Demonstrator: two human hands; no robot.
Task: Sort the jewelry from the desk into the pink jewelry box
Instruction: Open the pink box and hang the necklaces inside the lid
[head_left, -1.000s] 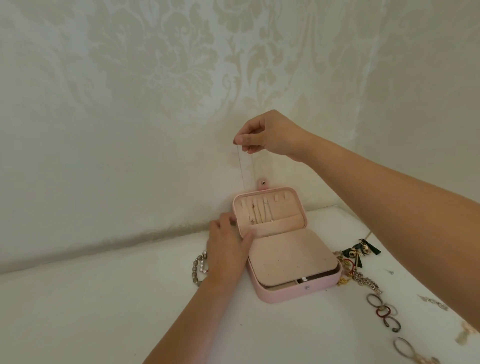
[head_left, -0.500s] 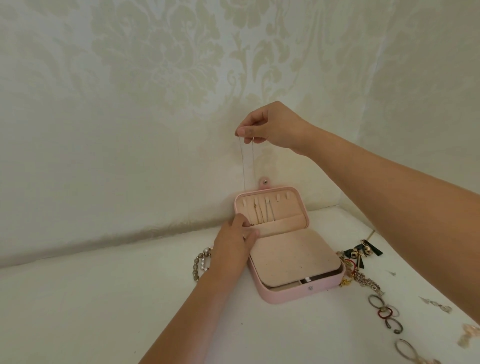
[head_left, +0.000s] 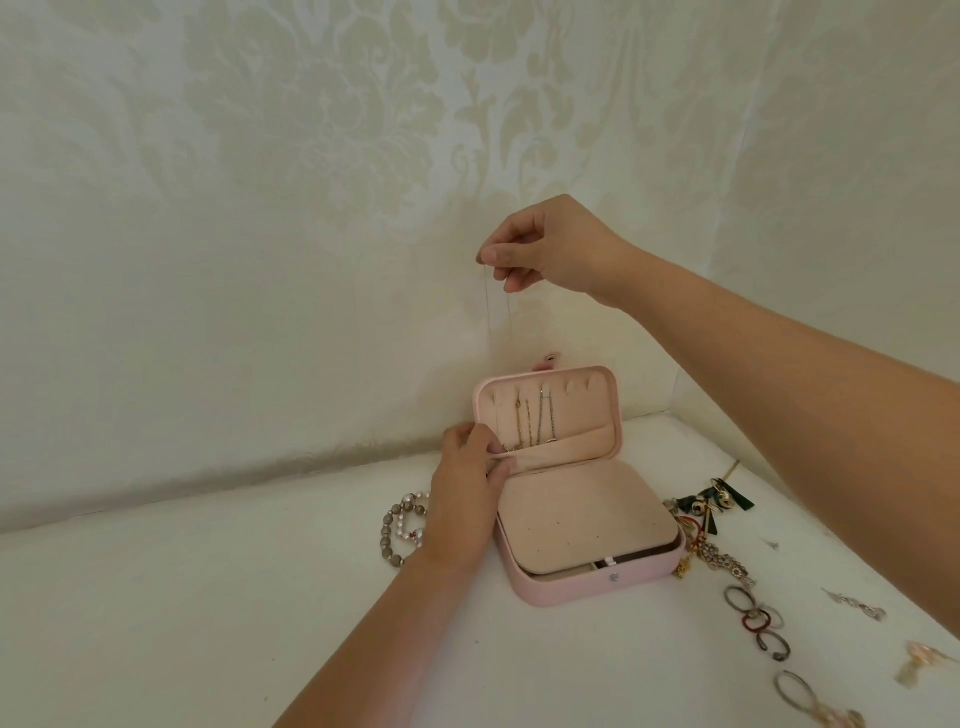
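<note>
- I see the R hand (head_left: 550, 249) raised near the wallpaper (head_left: 311, 156), thumb + index tips pressed together, pinching a very fine pale chain necklace (head_left: 509, 327); other fingers curled in.
- The necklace hangs as 2 hair-thin strands, long axis vertical, pointing down toward the open lid (head_left: 618, 410). Its lower end is too faint for me to tell if it touches.
- The pink jewelry box (head_left: 597, 582) is a rounded-corner rectangle w/ a smooth leather-look shell, beige suede-like lining and a snap tab (head_left: 548, 361) atop the lid. The lid stands near upright by the wall.
- L hand (head_left: 467, 488) is at the lid's left edge, fingers curled, pinching the soft pocket rim (head_left: 561, 447).
- A few hung chains (head_left: 535, 421) dangle inside the lid.
- On the white desk (head_left: 208, 597): bead bracelet (head_left: 400, 519) left of the box, partly hidden by the L wrist; metal rings (head_left: 753, 618) + dark-green bow pieces (head_left: 717, 504) to the right.
</note>
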